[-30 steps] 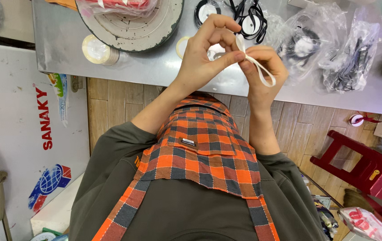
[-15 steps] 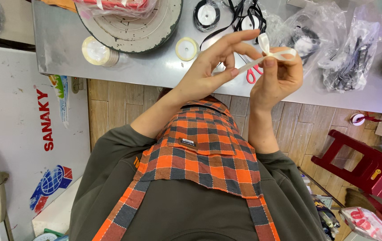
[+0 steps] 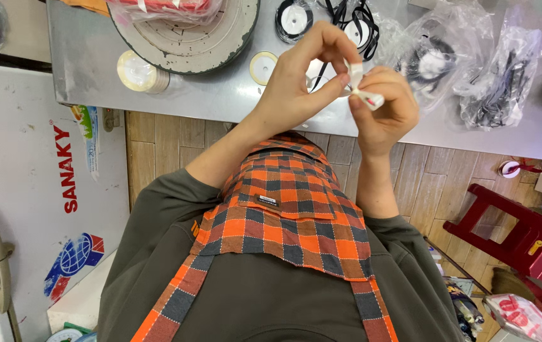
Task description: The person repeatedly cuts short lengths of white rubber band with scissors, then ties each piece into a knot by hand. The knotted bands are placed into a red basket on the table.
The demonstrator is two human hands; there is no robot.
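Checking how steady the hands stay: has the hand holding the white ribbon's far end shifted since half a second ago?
Yes. The right hand and white ribbon drew in, away from the plastic bags, closer to the left hand.

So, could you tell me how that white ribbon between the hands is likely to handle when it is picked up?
The white ribbon looks floppy: it folds into small loops between the left hand and right hand. It is probably very light, since fingertips alone hold it. Its smooth sheen suggests it may slip unless pinched firmly.
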